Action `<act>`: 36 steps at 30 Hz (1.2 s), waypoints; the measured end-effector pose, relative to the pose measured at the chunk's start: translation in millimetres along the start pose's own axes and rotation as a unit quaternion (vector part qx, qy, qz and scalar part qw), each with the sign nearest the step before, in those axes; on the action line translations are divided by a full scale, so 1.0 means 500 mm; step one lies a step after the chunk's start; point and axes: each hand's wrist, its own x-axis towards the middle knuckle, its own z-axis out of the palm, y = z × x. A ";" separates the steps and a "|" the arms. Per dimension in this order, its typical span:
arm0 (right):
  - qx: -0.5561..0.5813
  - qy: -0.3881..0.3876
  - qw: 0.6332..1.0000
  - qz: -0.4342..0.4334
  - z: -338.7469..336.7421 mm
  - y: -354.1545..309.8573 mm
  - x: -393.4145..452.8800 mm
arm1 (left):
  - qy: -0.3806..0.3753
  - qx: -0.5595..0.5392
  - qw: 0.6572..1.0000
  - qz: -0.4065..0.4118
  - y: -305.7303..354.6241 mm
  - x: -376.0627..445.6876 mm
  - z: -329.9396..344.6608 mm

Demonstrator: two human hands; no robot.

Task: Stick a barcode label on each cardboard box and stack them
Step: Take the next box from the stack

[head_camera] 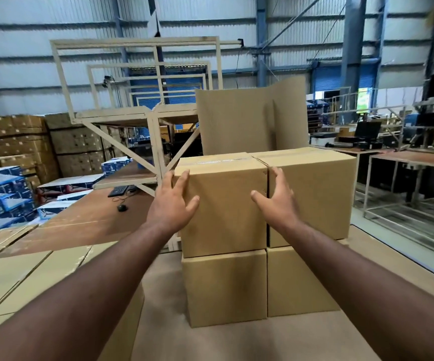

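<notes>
Because the four cardboard boxes are set two over two with their faces flush, the stack reads as a tidy block, and both hands sit at the upper left box point(223, 204) as if squaring it into line or letting it go. The left hand point(172, 204) has its fingers spread straight over the box's left front edge near the top corner, touching the cardboard without curling round it, so that grip is released. The right hand point(278, 201) is likewise spread at the seam between this box and the upper right box point(314, 194); whether its fingertips press the face or hover just off it I cannot tell, but nothing is grasped. Below them sit the lower left box point(225, 287) and the lower right box point(299, 280), resting on a cardboard-covered surface point(210, 340), probably to keep the load off a bare desk or floor. No barcode label shows on any front face; labels may be on the tops or far sides, which are hidden or seen only edge-on. A tall corrugated sheet point(249, 121) stands behind the stack and blocks what lies beyond. A keyboard point(118, 191) and a mouse point(122, 207) lie on the brown desk point(85, 220) to the left, well apart.
</notes>
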 end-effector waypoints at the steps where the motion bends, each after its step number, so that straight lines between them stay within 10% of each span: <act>1: 0.032 0.005 0.999 0.012 0.001 -0.001 0.001 | 0.004 0.008 1.000 0.004 0.000 -0.006 -0.009; 7: 0.202 0.009 0.974 0.098 -0.007 -0.016 -0.016 | 0.094 -0.148 0.984 -0.018 0.011 -0.068 -0.047; 13: 0.222 0.008 0.960 0.169 -0.079 -0.003 -0.090 | 0.067 -0.416 0.893 -0.159 0.029 -0.174 -0.073; 36: 0.229 0.050 0.938 0.256 -0.239 0.078 -0.890 | -0.036 -0.477 0.802 -0.356 0.049 -0.991 -0.218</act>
